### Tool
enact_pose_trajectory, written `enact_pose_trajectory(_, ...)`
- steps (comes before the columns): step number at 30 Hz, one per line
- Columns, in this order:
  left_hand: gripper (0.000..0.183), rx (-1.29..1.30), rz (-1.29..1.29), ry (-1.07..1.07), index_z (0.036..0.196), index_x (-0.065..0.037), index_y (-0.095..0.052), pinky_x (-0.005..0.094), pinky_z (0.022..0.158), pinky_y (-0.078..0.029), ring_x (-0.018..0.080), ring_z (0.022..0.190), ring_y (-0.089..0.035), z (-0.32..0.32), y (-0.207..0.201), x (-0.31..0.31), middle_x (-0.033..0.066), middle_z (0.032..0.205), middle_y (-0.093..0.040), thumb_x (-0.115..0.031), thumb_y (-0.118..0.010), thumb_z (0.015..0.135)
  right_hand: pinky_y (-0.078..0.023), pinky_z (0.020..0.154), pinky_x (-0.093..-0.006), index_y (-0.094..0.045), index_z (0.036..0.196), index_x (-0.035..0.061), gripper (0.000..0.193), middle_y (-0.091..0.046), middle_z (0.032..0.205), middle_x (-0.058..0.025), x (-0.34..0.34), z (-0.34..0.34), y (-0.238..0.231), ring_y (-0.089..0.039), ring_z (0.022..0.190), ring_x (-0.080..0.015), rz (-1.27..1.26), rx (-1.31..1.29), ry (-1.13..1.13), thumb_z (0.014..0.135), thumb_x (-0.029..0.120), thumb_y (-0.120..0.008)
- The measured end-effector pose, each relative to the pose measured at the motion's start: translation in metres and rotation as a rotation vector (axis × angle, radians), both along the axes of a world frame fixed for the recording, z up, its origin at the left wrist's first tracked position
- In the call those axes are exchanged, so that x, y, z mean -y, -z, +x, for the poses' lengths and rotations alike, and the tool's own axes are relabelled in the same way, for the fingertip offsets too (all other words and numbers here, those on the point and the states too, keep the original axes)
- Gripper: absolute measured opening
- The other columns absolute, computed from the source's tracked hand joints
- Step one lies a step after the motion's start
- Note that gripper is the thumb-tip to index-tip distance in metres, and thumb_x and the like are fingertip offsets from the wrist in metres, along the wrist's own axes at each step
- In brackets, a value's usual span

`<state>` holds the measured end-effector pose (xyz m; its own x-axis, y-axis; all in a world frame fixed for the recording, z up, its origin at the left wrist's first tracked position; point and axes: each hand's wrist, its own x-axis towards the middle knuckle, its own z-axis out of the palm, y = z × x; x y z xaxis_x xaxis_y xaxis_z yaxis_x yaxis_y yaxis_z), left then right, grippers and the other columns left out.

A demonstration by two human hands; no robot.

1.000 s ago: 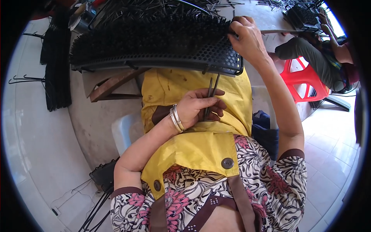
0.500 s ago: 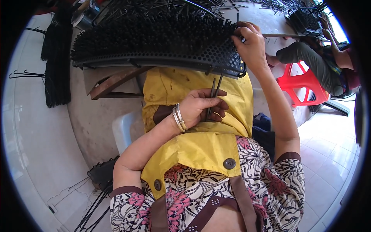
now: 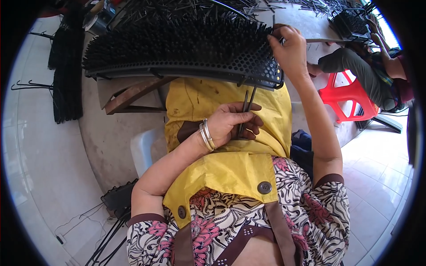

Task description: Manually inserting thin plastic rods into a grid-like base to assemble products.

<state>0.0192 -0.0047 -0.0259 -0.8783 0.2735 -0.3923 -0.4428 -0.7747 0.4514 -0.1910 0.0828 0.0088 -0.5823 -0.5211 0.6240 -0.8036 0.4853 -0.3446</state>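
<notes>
Room: pale tiled floor point(image 3: 372, 166) spreads to your right, with a red stool point(image 3: 348, 98) on it; the person point(image 3: 377, 73) there is partly cut off by the dark rim.
Far surface: loose rods point(image 3: 306, 4) lie strewn behind the rack, cut off at the top edge.
Rack: black and perforated point(image 3: 128, 71), it sits just beyond your yellow apron point(image 3: 230, 173); dense black bristles point(image 3: 177, 44) hide most of its holes.
Underneath: a brown bar point(image 3: 133, 94) slants below the rack, its upper end hidden.
Left hand: point(image 3: 228, 120) your fingers curl around two thin rods point(image 3: 245, 106) over the apron; the lower ends are hard to make out.
Right hand: point(image 3: 289, 46) your thumb and fingers bend together at the rack's right end, beside an upright rod point(image 3: 274, 19); you cannot tell whether they grip it.
</notes>
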Motion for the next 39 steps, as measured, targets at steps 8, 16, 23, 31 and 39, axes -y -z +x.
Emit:
enact_pose_trajectory(8,0.033,0.030,-0.022,0.005,0.116,-0.001,-0.047,0.0341,0.070,-0.052,0.0201,0.079,-0.061,0.001,-0.001,0.000,0.0119,0.092,-0.061,-0.012,-0.053,0.086,-0.043,0.078,-0.0299,-0.060,0.077,-0.0033,0.011,-0.064,0.093,-0.0119,-0.005,-0.001,-0.013,-0.059,0.087,-0.0248,-0.157,0.076,-0.085,0.071,0.005,-0.063)
enact_pose_trajectory(16,0.032,0.030,-0.048,0.016,0.117,-0.001,-0.047,0.0338,0.071,-0.051,0.0197,0.079,-0.060,0.001,-0.002,-0.001,0.0116,0.092,-0.060,-0.012,-0.052,0.086,-0.042,0.080,-0.0306,-0.058,0.074,-0.0031,0.009,-0.062,0.094,-0.0128,-0.009,0.004,-0.006,-0.057,0.091,-0.0255,-0.177,-0.069,-0.126,0.070,0.002,-0.064)
enact_pose_trajectory(23,0.032,0.043,-0.064,0.025,0.117,0.000,-0.047,0.0330,0.069,-0.049,0.0203,0.078,-0.059,0.000,-0.007,-0.001,0.0118,0.090,-0.060,-0.014,-0.050,0.088,-0.043,0.079,-0.0314,-0.057,0.077,-0.0029,0.011,-0.062,0.094,-0.0125,-0.015,0.001,-0.006,-0.057,0.091,-0.0257,-0.218,0.022,-0.239,0.070,0.002,-0.064)
enact_pose_trajectory(31,0.031,0.040,-0.040,0.028,0.116,0.000,-0.047,0.0338,0.070,-0.049,0.0214,0.079,-0.059,-0.001,-0.009,-0.002,0.0127,0.090,-0.060,-0.017,-0.047,0.089,-0.044,0.075,-0.0359,-0.060,0.078,-0.0010,0.015,-0.059,0.078,-0.0126,-0.008,-0.006,-0.030,-0.055,0.083,-0.0316,0.182,0.152,-0.059,0.069,0.010,-0.064)
enact_pose_trajectory(39,0.030,0.055,-0.038,0.027,0.114,-0.001,-0.048,0.0341,0.071,-0.050,0.0211,0.079,-0.060,-0.004,-0.008,-0.003,0.0131,0.091,-0.060,-0.017,-0.049,0.089,-0.046,0.075,-0.0359,-0.062,0.085,0.0008,0.017,-0.060,0.082,-0.0135,-0.027,0.007,-0.012,-0.055,0.087,-0.0316,-0.042,-0.134,-0.094,0.071,0.010,-0.065)
